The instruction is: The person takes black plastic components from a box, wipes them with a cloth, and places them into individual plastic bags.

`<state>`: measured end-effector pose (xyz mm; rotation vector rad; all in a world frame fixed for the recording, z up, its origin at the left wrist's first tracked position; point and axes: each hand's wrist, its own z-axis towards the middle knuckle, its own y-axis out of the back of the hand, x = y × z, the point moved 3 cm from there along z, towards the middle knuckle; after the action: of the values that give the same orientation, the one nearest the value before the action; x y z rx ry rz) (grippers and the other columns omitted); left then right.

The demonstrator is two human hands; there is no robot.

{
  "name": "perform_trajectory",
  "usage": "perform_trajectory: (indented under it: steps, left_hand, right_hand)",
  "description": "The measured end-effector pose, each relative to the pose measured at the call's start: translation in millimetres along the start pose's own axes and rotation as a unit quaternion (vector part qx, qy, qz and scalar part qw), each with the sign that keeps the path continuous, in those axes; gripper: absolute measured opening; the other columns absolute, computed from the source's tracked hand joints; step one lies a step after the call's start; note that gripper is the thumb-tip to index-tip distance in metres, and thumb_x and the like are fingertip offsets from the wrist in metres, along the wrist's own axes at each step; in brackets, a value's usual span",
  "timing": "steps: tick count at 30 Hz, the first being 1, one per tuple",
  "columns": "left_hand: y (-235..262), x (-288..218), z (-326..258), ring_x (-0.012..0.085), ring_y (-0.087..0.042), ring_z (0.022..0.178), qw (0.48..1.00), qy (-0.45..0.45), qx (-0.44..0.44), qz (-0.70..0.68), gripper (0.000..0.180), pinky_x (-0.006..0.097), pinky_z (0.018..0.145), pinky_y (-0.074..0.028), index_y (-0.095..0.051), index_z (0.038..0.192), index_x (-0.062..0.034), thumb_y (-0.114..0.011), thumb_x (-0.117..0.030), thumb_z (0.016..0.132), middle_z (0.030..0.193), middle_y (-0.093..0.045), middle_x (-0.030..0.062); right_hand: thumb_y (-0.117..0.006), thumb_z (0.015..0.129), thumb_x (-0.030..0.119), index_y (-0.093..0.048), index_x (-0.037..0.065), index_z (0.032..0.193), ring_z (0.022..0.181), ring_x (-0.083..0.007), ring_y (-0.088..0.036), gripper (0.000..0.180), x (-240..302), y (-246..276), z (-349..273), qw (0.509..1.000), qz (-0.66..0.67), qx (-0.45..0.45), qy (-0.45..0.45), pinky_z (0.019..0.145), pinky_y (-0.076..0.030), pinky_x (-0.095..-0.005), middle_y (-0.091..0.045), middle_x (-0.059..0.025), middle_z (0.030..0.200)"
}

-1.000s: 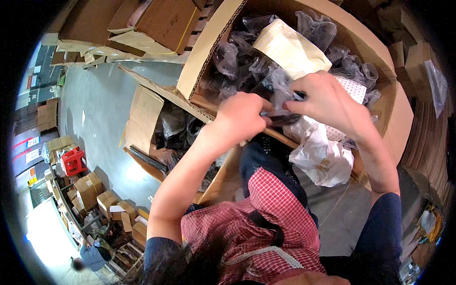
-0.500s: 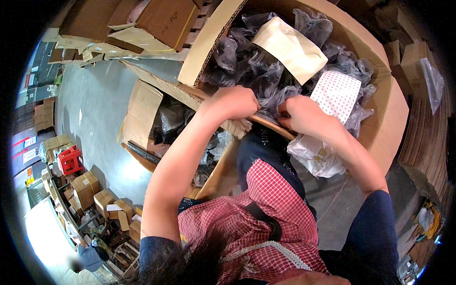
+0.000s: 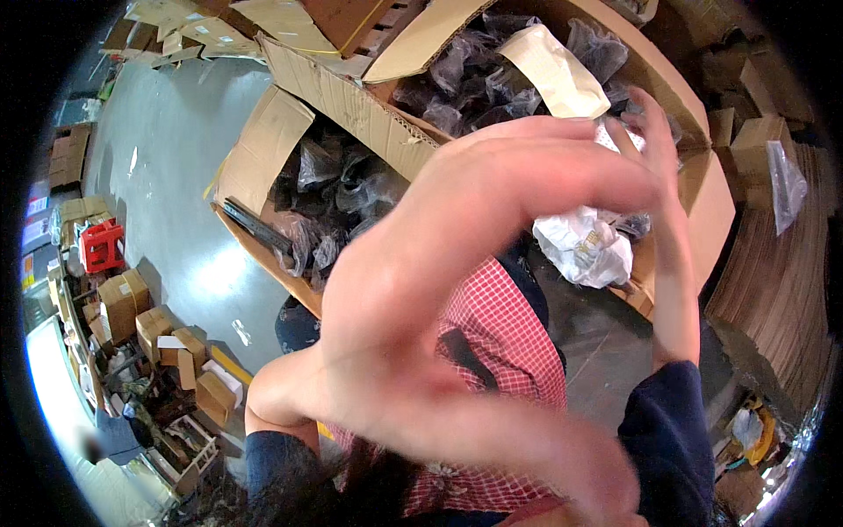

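My left hand [image 3: 386, 307] is raised close in front of me and looks very large. Its thumb and fingers are spread in a wide curve, blurred, with nothing between them. Partly behind its fingertips, my right hand [image 3: 660, 149] is up over the large cardboard box [image 3: 716, 206], fingers apart and no object showing in it. Dark items in clear plastic bags [image 3: 465, 66] fill that box. On them lie a cream paper sheet [image 3: 558, 75] and a white dotted sheet [image 3: 606, 138], mostly covered by my hands. A crumpled white plastic bag [image 3: 584, 249] sits at the box's near side.
Left of it stands a second open box [image 3: 263, 140] of dark bagged items, with a long dark strip [image 3: 255, 226] along its edge. Flattened cardboard [image 3: 777, 290] is stacked at right. A red plastic crate [image 3: 103, 246] and several cartons [image 3: 123, 303] line the far left.
Both hands have left the box's near edge. My left hand has come up close toward me and opened; the right has lifted and opened. The view has shifted, showing more of the left box.
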<state>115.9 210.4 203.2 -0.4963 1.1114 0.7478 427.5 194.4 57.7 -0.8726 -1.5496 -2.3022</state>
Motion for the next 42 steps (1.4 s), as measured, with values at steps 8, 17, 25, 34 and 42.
perform_trajectory:
  steps: [8,17,25,34,42]
  left_hand:
    - [35.3,-16.2,-37.3,0.0420,-0.046,0.133,0.978,-0.162,0.044,0.124,0.085,0.061,0.115,-0.025,-0.062,0.114,0.0005,-0.062,-0.077,0.078,0.124,-0.062,0.0268]
    - [49.6,-76.0,-86.7,0.0473,-0.031,0.143,0.973,-0.106,-0.178,0.098,0.050,0.082,0.106,-0.023,-0.059,0.082,-0.0123,-0.078,-0.058,0.075,0.140,-0.051,0.0253]
    - [31.0,-81.0,-93.1,0.0449,-0.025,0.146,0.958,-0.149,-0.200,0.138,0.061,0.081,0.105,-0.025,-0.063,0.094,-0.0095,-0.078,-0.064,0.072,0.145,-0.046,0.0248]
    - [-25.5,-49.9,-141.3,0.0395,-0.037,0.140,0.996,-0.043,-0.076,-0.005,0.071,0.065,0.109,-0.037,-0.060,0.114,-0.0067,-0.058,-0.069,0.081,0.137,-0.049,0.0261]
    - [2.3,54.6,-227.9,0.0225,-0.052,0.126,0.905,0.368,-0.191,0.092,0.039,0.038,0.107,-0.043,-0.052,0.134,0.0022,-0.056,-0.018,0.102,0.134,-0.056,0.0134]
  right_hand:
    - [-0.079,0.075,0.036,-0.055,0.000,0.129,0.111,-0.0394,-0.064,0.069,-125.0,-82.2,76.8,0.993,-0.048,0.040,-0.102,0.096,-0.049,-0.0426,-0.067,-0.0233,0.119]
    - [-0.075,0.083,0.017,-0.065,0.001,0.121,0.109,-0.0219,-0.062,0.042,5.3,-4.4,-0.9,0.997,-0.022,-0.071,0.029,0.095,-0.047,-0.0335,-0.066,-0.0116,0.112]
    - [-0.060,0.097,0.005,-0.061,-0.004,0.123,0.109,-0.0122,-0.061,0.028,-19.4,82.5,-102.1,0.924,0.349,-0.143,-0.068,0.090,-0.046,-0.0244,-0.068,-0.0065,0.117]
    - [-0.048,0.098,0.012,-0.062,0.002,0.110,0.087,-0.0232,-0.064,0.022,-284.4,110.3,-294.6,0.591,0.479,-0.528,-0.377,0.071,-0.053,-0.0362,-0.066,-0.0076,0.104]
    - [-0.061,0.087,0.007,-0.059,0.002,0.120,0.079,-0.0228,-0.064,0.033,-363.7,-21.2,-432.4,0.634,0.290,-0.338,-0.632,0.067,-0.052,-0.0378,-0.065,-0.0109,0.099]
